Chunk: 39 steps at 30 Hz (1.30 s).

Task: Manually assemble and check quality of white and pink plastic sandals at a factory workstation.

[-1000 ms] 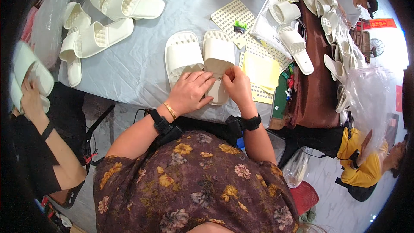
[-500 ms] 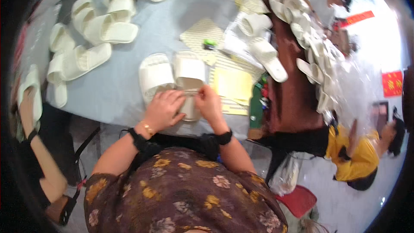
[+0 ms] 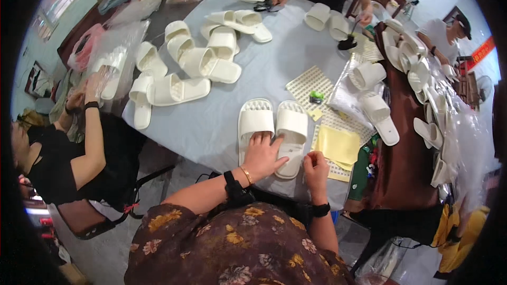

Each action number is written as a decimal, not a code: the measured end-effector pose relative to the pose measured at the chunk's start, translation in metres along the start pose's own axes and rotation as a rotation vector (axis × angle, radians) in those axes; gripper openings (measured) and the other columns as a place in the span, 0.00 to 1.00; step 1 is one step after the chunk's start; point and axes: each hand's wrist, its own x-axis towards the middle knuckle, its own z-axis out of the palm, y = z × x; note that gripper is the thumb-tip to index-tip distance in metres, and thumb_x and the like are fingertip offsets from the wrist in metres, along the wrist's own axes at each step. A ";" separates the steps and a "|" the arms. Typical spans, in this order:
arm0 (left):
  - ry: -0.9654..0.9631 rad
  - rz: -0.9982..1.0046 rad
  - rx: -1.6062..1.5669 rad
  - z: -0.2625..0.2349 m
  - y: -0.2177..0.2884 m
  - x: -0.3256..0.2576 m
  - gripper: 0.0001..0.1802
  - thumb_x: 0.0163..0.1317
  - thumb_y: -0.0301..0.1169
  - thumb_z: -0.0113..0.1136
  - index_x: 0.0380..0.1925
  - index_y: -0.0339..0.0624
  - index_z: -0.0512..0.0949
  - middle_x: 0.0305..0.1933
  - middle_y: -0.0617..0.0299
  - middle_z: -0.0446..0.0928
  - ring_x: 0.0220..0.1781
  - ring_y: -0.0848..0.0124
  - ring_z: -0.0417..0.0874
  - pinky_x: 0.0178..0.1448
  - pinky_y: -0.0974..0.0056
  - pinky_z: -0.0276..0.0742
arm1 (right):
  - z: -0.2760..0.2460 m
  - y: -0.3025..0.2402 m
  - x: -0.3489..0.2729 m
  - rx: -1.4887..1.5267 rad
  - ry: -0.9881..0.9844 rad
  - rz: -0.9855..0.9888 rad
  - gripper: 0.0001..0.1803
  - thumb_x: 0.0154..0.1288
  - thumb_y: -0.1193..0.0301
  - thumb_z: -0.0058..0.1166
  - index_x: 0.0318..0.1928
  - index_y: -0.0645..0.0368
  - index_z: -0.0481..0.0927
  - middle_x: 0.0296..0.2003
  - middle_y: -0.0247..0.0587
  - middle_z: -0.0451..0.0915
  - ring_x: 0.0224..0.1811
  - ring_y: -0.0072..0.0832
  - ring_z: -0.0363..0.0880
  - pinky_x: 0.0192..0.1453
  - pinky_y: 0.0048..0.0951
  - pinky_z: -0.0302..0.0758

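A pair of white open-toed slippers stands side by side at the near table edge, a left slipper and a right slipper. My left hand lies across both with its fingers spread. Its fingertips touch the back of the left slipper's strap, and its thumb rests over the right slipper's insole. Just right of the pair, my right hand is apart from them, its fingers curled in a pinch. Whatever it may hold is too small to make out. Beside it lie yellow paper sheets on a sticker sheet with rows of small labels.
More white slippers lie at the left of the grey-covered table. Another slipper rests at the right, near a brown bench piled with slippers. A small green object sits on the sticker sheet. Several co-workers surround the table.
My right hand has drawn away from the right slipper to its right side. My left hand has stayed on the pair, fingers now more spread. The whole view has shifted, showing more co-workers.
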 end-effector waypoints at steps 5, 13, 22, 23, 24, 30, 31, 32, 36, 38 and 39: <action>0.192 0.021 -0.020 0.000 -0.003 0.006 0.41 0.57 0.52 0.64 0.60 0.29 0.68 0.55 0.41 0.70 0.62 0.44 0.67 0.64 0.45 0.62 | 0.006 0.006 -0.003 0.065 -0.016 -0.061 0.06 0.64 0.75 0.59 0.38 0.64 0.78 0.25 0.40 0.79 0.25 0.23 0.76 0.32 0.26 0.74; 0.557 0.074 0.069 -0.088 -0.072 0.065 0.38 0.54 0.51 0.66 0.53 0.27 0.73 0.46 0.41 0.74 0.53 0.46 0.72 0.55 0.45 0.68 | -0.004 -0.002 -0.009 -0.003 0.010 -0.021 0.06 0.63 0.73 0.59 0.36 0.63 0.79 0.24 0.42 0.80 0.26 0.29 0.78 0.33 0.30 0.76; 0.352 -0.117 0.200 -0.145 -0.174 0.089 0.28 0.60 0.38 0.64 0.57 0.33 0.75 0.65 0.39 0.70 0.70 0.46 0.66 0.72 0.51 0.60 | -0.025 -0.007 0.018 0.104 -0.010 -0.032 0.07 0.64 0.73 0.56 0.37 0.65 0.80 0.30 0.49 0.82 0.33 0.34 0.82 0.39 0.32 0.77; 0.311 -0.066 0.194 -0.130 -0.178 0.079 0.27 0.60 0.37 0.65 0.57 0.34 0.75 0.67 0.39 0.68 0.72 0.46 0.63 0.74 0.50 0.58 | -0.036 0.001 0.027 0.099 0.094 -0.055 0.07 0.64 0.73 0.56 0.38 0.64 0.80 0.30 0.47 0.81 0.34 0.31 0.82 0.39 0.31 0.77; 0.246 -0.078 0.134 -0.114 -0.163 0.073 0.27 0.60 0.36 0.65 0.57 0.34 0.75 0.68 0.40 0.66 0.72 0.46 0.63 0.74 0.50 0.57 | -0.053 0.016 0.036 0.085 0.205 -0.073 0.07 0.64 0.73 0.56 0.39 0.64 0.80 0.31 0.44 0.81 0.34 0.28 0.81 0.39 0.30 0.76; 0.092 -0.017 -0.128 -0.041 -0.108 0.008 0.27 0.58 0.33 0.64 0.57 0.35 0.74 0.70 0.43 0.64 0.72 0.47 0.62 0.75 0.50 0.57 | -0.156 0.035 0.079 0.595 0.563 0.278 0.22 0.66 0.73 0.55 0.59 0.66 0.72 0.42 0.28 0.76 0.38 0.18 0.76 0.38 0.20 0.76; 0.058 -0.016 -0.150 -0.035 -0.102 -0.002 0.27 0.58 0.33 0.64 0.57 0.34 0.74 0.70 0.43 0.64 0.72 0.46 0.62 0.75 0.50 0.57 | -0.162 0.031 0.080 0.595 0.555 0.230 0.17 0.67 0.72 0.55 0.55 0.59 0.75 0.40 0.26 0.76 0.39 0.14 0.76 0.38 0.19 0.75; 0.056 0.000 -0.156 -0.028 -0.097 -0.012 0.27 0.58 0.33 0.64 0.57 0.34 0.74 0.70 0.43 0.64 0.72 0.46 0.62 0.75 0.50 0.57 | -0.165 0.021 0.080 0.599 0.551 0.174 0.16 0.66 0.72 0.56 0.54 0.59 0.75 0.40 0.25 0.75 0.40 0.15 0.76 0.38 0.18 0.75; 0.055 0.031 -0.185 -0.006 -0.080 -0.038 0.26 0.59 0.34 0.63 0.57 0.34 0.74 0.70 0.44 0.65 0.72 0.46 0.61 0.74 0.47 0.56 | -0.211 0.006 0.092 0.519 0.603 0.095 0.17 0.65 0.73 0.57 0.54 0.60 0.75 0.40 0.27 0.75 0.39 0.16 0.76 0.39 0.20 0.76; 0.078 0.076 -0.144 0.000 -0.075 -0.043 0.26 0.60 0.34 0.62 0.57 0.35 0.74 0.70 0.45 0.65 0.73 0.45 0.60 0.74 0.46 0.55 | -0.242 0.008 0.102 0.562 0.646 0.117 0.19 0.63 0.73 0.57 0.55 0.60 0.74 0.40 0.30 0.75 0.37 0.18 0.75 0.38 0.23 0.77; 0.100 0.091 -0.114 0.003 -0.073 -0.042 0.26 0.60 0.36 0.62 0.57 0.35 0.75 0.70 0.45 0.65 0.73 0.46 0.60 0.74 0.45 0.55 | -0.260 0.012 0.107 0.579 0.691 0.129 0.20 0.63 0.72 0.58 0.55 0.60 0.73 0.39 0.30 0.76 0.37 0.18 0.76 0.38 0.24 0.77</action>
